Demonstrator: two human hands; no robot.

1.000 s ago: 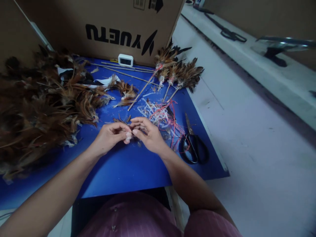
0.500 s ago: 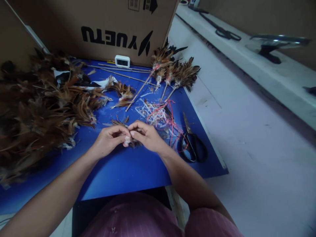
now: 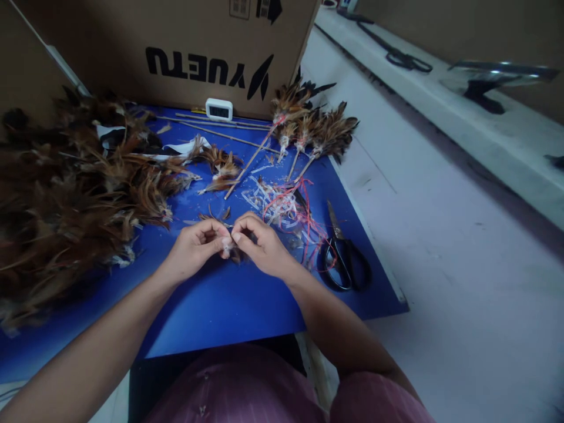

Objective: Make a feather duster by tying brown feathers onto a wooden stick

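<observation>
My left hand (image 3: 196, 249) is closed in a pinch on a small bunch of feathers (image 3: 237, 256), whose white fluffy base shows at the fingertips. Right beside it, my right hand (image 3: 264, 247) pinches with thumb and forefinger at the same spot; what lies between those fingertips is too small to make out. Several loose brown feathers (image 3: 214, 215) lie on the blue table just beyond both hands. To the right of my right hand are a tangle of red string (image 3: 308, 214) and white strips (image 3: 279, 202), and black-handled scissors (image 3: 341, 258).
A large heap of brown feathers (image 3: 88, 200) covers the table's left side. Feather dusters on sticks (image 3: 304, 132) lie at the back right. Thin sticks (image 3: 229, 136) and a small white digital display (image 3: 219, 110) sit before a cardboard box (image 3: 189, 35). A wall (image 3: 423, 217) borders the right.
The fingertips of my right hand have shifted slightly and no longer overlap those of my left so much. My left hand stays almost in place.
</observation>
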